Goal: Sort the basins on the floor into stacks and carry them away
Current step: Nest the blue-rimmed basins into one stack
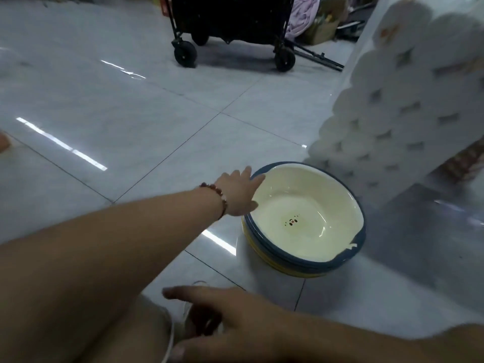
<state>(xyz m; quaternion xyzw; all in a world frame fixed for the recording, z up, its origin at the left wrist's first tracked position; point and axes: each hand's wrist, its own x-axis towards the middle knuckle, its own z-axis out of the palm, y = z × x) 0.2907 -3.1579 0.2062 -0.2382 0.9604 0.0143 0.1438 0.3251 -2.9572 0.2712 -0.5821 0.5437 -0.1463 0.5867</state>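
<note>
At the far left edge of the view, a small reddish thing [4,142] shows only in part; what it is cannot be told. The floor [104,106] is of pale glossy tiles with dark joints, and bright strips of light reflect on it.

The left arm reaches from the lower left toward the middle. A bracelet [220,199] of reddish-brown beads sits on the wrist. The left hand [239,192] lies on the near-left rim of the stack [301,260], with straight fingers touching the blue edge; it does not grasp the rim. The thumb points toward the inside of the top basin.

The right hand [222,318] is low in the view, in front of the stack and apart from it. Its fingers are spread and relaxed, the forefinger points to the left, and it holds nothing. Under it a white shoe [187,310] and a thin white cord [169,336] are partly seen.

The stack of basins stands on the floor, right of the middle. The top basin [303,213] is cream inside with a blue rim and a small printed figure at the bottom. Below it more blue rims and a yellow one show.

At the top, a black cart [230,24] on wheels stands on the floor, far from the stack. On the right, a big pack of white paper rolls [403,100] rises just behind the stack.
</note>
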